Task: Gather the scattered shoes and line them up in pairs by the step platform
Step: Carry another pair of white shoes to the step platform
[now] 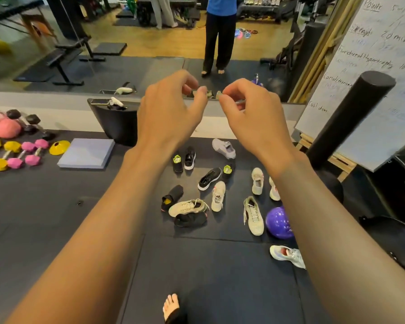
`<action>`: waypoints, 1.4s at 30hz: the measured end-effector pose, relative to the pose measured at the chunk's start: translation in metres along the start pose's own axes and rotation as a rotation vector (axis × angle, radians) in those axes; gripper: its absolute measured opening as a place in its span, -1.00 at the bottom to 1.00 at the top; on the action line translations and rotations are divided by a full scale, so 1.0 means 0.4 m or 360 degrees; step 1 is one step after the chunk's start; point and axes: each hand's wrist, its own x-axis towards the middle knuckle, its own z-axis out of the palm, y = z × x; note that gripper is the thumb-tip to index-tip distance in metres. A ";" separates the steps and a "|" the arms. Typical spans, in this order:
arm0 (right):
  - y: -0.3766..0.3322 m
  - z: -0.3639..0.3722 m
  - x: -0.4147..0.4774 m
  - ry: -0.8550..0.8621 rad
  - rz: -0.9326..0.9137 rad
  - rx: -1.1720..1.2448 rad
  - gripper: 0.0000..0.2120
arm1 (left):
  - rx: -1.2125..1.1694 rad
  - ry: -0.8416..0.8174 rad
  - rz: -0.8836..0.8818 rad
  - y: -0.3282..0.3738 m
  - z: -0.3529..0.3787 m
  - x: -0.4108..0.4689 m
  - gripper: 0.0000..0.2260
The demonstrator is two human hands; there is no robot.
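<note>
Fingers: left hand (166,118) and right hand (250,118) are raised side by side, all fingers curled, thumb and forefinger tips nearly meeting. Cannot tell if either pinches anything; the tips are blurred against the mirror.

Shoes lie below the hands on the black mat (56,218), scattered, with mixed headings:
- grey shoe (223,148): farthest away, long axis diagonal.
- black pair (184,160): side by side, axes roughly parallel, running away from the viewer; one has a lime insole, the other a white sole.
- black white-soled shoe (209,178): diagonal, toe to the upper right.
- cream shoe (218,196): axis near vertical in frame.
- beige laced shoe (254,216): toe toward the viewer, just beside the purple ball (279,222).
- beige shoe (187,206): lies crosswise, touching a black shoe (191,219).
- pale blue-white shoe (288,254): apart from the rest, partly behind the right forearm.

Room: bare mat left of and nearer than the cluster. Black platform (115,122) stands at the far mat edge, lavender pad (85,153) just left of it, dumbbells (21,153) farther left.
</note>
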 end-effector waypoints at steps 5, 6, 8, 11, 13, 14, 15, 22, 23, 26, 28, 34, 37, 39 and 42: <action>0.027 0.094 0.117 0.0008 0.0127 -0.0096 -0.84 | -0.0092 -0.0078 0.0035 -0.112 0.061 0.115 -0.75; 0.032 0.112 0.139 0.0002 0.0146 -0.0126 -0.84 | -0.0109 -0.0094 0.0050 -0.134 0.071 0.139 -0.76; 0.046 0.143 0.181 -0.0014 0.0156 -0.0183 -0.84 | -0.0151 -0.0115 0.0094 -0.172 0.094 0.189 -0.78; 0.072 0.181 0.226 0.0037 0.0197 -0.0227 -0.85 | -0.0187 -0.0192 0.0148 -0.210 0.138 0.261 -0.79; 0.096 0.197 0.249 0.0100 0.0204 -0.0304 -0.85 | -0.0230 -0.0256 0.0167 -0.221 0.180 0.305 -0.80; 0.110 0.201 0.260 0.0112 0.0217 -0.0331 -0.84 | -0.0254 -0.0283 0.0170 -0.222 0.205 0.323 -0.81; 0.124 0.201 0.270 0.0115 0.0246 -0.0340 -0.84 | -0.0278 -0.0313 0.0174 -0.222 0.230 0.338 -0.81; 0.284 0.171 0.320 0.0142 0.0530 -0.0415 -0.79 | -0.0378 -0.0520 0.0218 -0.202 0.431 0.401 -0.80; 0.310 0.167 0.328 0.0144 0.0548 -0.0417 -0.79 | -0.0387 -0.0536 0.0219 -0.196 0.460 0.409 -0.80; 0.386 0.155 0.356 0.0125 0.0599 -0.0431 -0.79 | -0.0437 -0.0606 0.0231 -0.173 0.545 0.438 -0.79; 0.436 0.146 0.375 0.0109 0.0643 -0.0438 -0.79 | -0.0438 -0.0672 0.0231 -0.158 0.602 0.458 -0.79; 0.581 0.137 0.439 0.0058 0.0719 -0.0460 -0.78 | -0.0447 -0.0744 0.0243 -0.146 0.762 0.510 -0.78; 0.641 0.162 0.463 0.0032 0.0742 -0.0465 -0.78 | -0.0465 -0.0787 0.0208 -0.173 0.830 0.527 -0.77; 0.684 0.187 0.480 0.0008 0.0771 -0.0449 -0.77 | -0.0465 -0.0812 0.0183 -0.201 0.874 0.539 -0.78; 0.762 0.245 0.503 -0.0043 0.0827 -0.0438 -0.78 | -0.0439 -0.0837 0.0146 -0.263 0.956 0.555 -0.81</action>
